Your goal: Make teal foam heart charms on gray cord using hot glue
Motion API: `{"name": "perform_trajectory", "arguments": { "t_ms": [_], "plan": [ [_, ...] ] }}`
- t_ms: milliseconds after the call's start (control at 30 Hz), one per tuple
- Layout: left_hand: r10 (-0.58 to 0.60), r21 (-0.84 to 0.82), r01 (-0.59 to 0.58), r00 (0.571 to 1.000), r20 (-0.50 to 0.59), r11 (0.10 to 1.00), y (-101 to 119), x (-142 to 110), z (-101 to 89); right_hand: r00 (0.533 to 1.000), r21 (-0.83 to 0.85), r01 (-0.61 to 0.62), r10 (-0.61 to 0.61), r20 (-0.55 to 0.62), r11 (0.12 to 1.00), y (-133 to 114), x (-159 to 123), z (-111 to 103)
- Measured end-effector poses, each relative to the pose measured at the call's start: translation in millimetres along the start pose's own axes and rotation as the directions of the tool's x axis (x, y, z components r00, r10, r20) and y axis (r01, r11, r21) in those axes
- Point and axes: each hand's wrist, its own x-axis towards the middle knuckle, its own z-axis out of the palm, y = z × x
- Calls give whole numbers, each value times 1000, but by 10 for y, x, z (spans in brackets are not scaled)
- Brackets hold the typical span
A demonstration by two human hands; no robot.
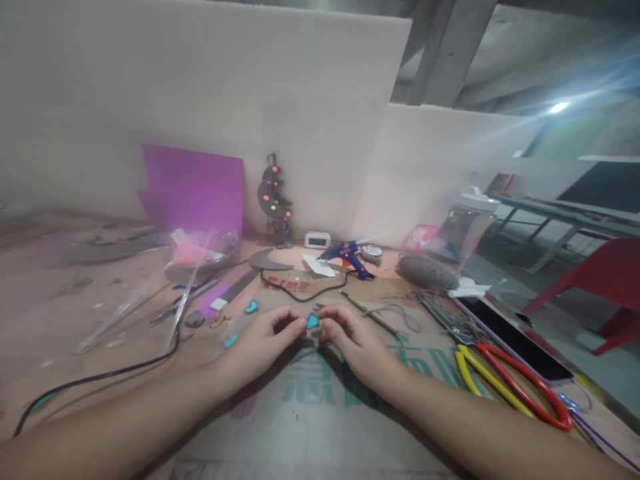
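Red characters [287,285] and teal characters [307,392] mark cardboard [330,293], illegible; a clock [317,241] near the desk's far edge [297,245] displays unreadable digits.

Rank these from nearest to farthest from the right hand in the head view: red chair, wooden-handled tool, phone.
1. Wooden-handled tool: just beyond the right hand.
2. Phone: farther right, near the table's edge.
3. Red chair: far right, beyond the table.

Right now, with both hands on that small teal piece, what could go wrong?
The teal piece is tiny and pinched between the left hand and right hand, so it might slip. The glue gun shows a red light and may be hot. Its cord, looped across the work area, could get snagged.
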Motion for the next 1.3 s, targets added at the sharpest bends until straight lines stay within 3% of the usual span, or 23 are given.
{"name": "perform_trajectory", "arguments": {
  "t_ms": [267,533,667,900,1100,1300],
  "plan": [
    [-19,70,22,999,-42,997,39,-22,-1,996,39,74,-72,-53,997,53,39,62],
    [28,183,-26,1000,-9,983,-154,30,-80,992,48,79,-73,-106,996,65,117,121],
    [34,156,-19,995,-90,988,-193,37,-100,991,54,78,-71,-117,996,51,124,121],
    [63,92,-63,998,-2,994,-159,38,-79,991,23,105,-103,-81,994,3,75,76],
    [73,37,-72,997,-15,997,-142,39,-63,987,-31,153,-154,-32,988,16,68,52],
    [58,79,-54,997,-43,995,-46,9,-56,997,-144,80,-82,-9,986,-57,54,12]
  ]
}}
